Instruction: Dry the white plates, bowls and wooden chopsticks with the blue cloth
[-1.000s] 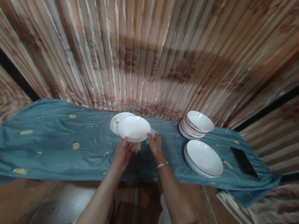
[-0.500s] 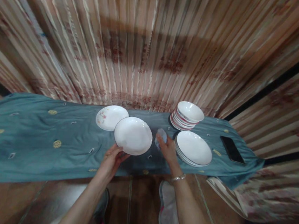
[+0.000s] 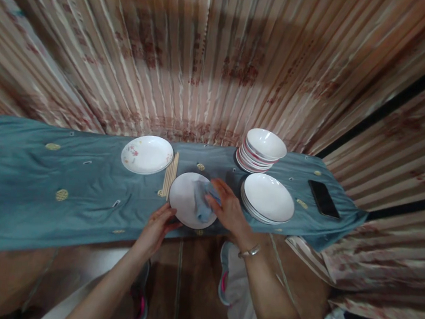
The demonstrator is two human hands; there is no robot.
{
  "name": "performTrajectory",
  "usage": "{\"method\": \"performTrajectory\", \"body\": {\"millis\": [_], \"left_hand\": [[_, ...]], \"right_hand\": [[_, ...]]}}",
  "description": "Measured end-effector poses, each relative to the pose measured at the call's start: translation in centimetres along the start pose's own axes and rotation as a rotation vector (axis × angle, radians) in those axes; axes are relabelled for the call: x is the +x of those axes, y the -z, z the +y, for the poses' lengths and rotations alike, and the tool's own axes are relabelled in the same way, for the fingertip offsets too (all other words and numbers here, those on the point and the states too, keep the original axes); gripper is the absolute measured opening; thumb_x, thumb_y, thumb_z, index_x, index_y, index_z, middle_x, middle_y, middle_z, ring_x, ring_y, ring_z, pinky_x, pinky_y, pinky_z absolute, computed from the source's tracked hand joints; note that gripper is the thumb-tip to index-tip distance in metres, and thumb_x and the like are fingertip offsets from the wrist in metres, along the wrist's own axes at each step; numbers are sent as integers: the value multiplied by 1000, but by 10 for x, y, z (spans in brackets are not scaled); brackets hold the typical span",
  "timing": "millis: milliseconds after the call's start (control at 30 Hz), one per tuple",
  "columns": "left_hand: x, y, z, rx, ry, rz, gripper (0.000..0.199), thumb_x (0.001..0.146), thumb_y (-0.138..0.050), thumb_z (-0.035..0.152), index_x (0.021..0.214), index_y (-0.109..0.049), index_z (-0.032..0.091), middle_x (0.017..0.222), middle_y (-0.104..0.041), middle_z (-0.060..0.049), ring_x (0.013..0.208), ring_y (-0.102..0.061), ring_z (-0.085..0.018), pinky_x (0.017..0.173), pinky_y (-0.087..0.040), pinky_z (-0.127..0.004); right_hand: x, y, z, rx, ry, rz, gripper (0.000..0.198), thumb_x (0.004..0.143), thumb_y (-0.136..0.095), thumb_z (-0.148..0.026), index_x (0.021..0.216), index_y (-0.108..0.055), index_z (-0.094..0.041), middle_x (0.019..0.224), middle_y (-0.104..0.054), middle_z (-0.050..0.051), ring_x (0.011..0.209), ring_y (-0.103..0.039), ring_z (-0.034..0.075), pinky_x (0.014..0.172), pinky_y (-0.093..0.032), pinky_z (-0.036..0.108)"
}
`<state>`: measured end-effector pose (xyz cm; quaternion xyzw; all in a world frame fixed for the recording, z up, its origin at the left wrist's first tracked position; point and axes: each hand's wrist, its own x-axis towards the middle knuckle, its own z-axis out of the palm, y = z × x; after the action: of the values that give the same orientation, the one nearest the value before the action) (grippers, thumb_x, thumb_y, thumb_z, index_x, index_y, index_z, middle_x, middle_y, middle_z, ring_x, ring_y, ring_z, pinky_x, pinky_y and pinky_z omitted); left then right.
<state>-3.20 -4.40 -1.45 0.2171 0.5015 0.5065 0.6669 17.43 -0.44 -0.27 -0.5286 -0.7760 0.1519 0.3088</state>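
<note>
My left hand (image 3: 159, 223) grips a white plate (image 3: 184, 200) by its near left rim, holding it over the front part of the table. In my right hand (image 3: 227, 208) is a bunched light-blue cloth (image 3: 201, 203), pressed onto the plate's right half and covering part of it. Just left of that plate lies a row of wooden chopsticks (image 3: 171, 173). Beyond them sits an oval plate (image 3: 149, 154) with a red floral print. A stack of white plates (image 3: 269, 197) stands to the right of my right hand.
White bowls with red bands (image 3: 260, 149) are stacked behind the plate stack. A black phone (image 3: 323, 199) lies at the right. Teal patterned cloth (image 3: 85, 187) covers the table, and a pleated curtain (image 3: 221, 65) hangs behind it.
My right hand has brought the cloth from beside the plate onto its surface. The held plate has moved lower, towards me, and the chopsticks it hid now show. The view has shifted slightly.
</note>
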Motion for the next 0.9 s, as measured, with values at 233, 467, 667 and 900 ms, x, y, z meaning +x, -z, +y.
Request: {"method": "performTrajectory", "body": {"millis": [233, 467, 667, 900], "left_hand": [[3, -2, 0, -45, -4, -40, 26, 67, -74, 33, 85, -69, 15, 94, -71, -10, 94, -66, -27, 74, -58, -37], [4, -5, 1, -89, -26, -71, 42, 72, -73, 33, 111, -62, 20, 106, -69, -7, 85, -69, -23, 74, -59, -40], [7, -4, 2, -56, -53, -31, 70, 70, -75, 33, 135, -47, 32, 112, -67, -3, 76, -68, -15, 63, -60, -32], [12, -4, -5, 22, -135, 19, 86, 58, -81, 46, 135, -50, 26, 95, -72, -4, 69, -65, -16, 52, -54, -23]], "right_hand": [[-5, -8, 0, -5, 67, -204, 39, 91, -47, -18, 129, -55, -21, 132, -56, 10, 121, -53, 20, 104, -41, 37], [-4, -2, -9, -135, 6, -377, 31, 88, -46, -14, 113, -66, -16, 113, -67, 11, 108, -61, 21, 97, -44, 33], [1, 3, -26, 123, -16, -481, 23, 82, -52, -16, 94, -71, -20, 91, -72, 3, 84, -66, 17, 77, -46, 26], [12, -29, -33, 684, 35, -384, 25, 80, -49, -11, 100, -63, -17, 97, -67, 2, 90, -61, 14, 81, -46, 25]]}}
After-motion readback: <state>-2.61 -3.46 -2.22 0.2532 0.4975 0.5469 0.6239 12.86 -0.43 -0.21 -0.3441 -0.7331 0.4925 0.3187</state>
